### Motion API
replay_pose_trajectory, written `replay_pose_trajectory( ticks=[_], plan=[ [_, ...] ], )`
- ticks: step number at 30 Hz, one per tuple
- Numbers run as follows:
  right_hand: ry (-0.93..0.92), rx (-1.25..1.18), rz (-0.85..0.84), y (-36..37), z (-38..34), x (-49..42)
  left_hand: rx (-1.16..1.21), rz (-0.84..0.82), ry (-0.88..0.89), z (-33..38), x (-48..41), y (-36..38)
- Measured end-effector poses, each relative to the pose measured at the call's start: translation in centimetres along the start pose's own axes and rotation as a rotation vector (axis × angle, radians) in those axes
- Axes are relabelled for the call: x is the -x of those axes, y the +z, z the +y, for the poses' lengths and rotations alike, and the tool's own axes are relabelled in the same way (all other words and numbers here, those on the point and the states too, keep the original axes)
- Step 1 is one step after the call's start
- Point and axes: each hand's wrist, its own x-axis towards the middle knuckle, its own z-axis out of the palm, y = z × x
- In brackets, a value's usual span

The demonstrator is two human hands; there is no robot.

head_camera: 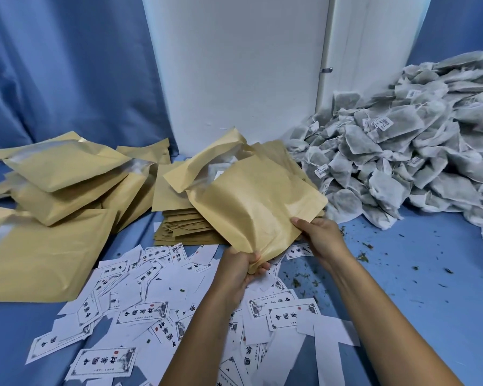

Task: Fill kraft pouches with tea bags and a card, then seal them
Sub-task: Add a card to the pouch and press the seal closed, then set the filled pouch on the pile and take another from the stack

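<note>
Both hands hold one kraft pouch (251,201) above the scattered cards.

Far left of the hands lie filled kraft pouches (59,168) in a loose heap on the blue cloth (402,274). Printed cards (140,310) are strewn under the forearms. The left hand (239,267) grips the pouch's bottom corner, fingers curled round it; behind the pouch sits a stack of flat empty pouches (184,227). The right hand (318,235) pinches the pouch's lower edge. Beyond it, to the right, rises a pile of tea bags (402,151).

Both bare forearms reach forward, left hand (241,264) and right hand (319,235) curled, each pinching a corner.
</note>
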Motion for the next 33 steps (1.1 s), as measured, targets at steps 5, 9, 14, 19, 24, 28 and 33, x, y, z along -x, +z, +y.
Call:
replay_pose_trajectory(
  ticks=[5,9,14,19,24,28,33],
  plan=[
    [-0.030,-0.004,-0.028,0.2,0.1,0.5,0.036,-0.004,0.008,-0.2,-0.4,0.0],
    [-0.015,0.023,-0.064,0.3,0.3,0.6,0.018,-0.043,0.018,-0.3,-0.2,0.2],
    [-0.044,0.076,-0.012,0.4,0.8,0.6,0.030,-0.054,0.020,-0.3,-0.1,0.3],
    [-0.008,0.065,-0.069,0.9,1.1,0.8,0.028,-0.077,0.027,-0.5,-0.1,0.1],
    [0.031,0.077,-0.119,0.8,1.0,1.2,0.052,-0.118,0.039,-0.6,-0.3,0.0],
    [0.016,0.141,-0.190,0.8,1.0,1.3,0.030,-0.139,0.063,-1.0,-0.6,-0.2],
    [0.012,0.127,-0.146,0.8,1.0,1.4,-0.195,-0.060,0.092,-1.1,-0.8,-0.8]
  ],
)
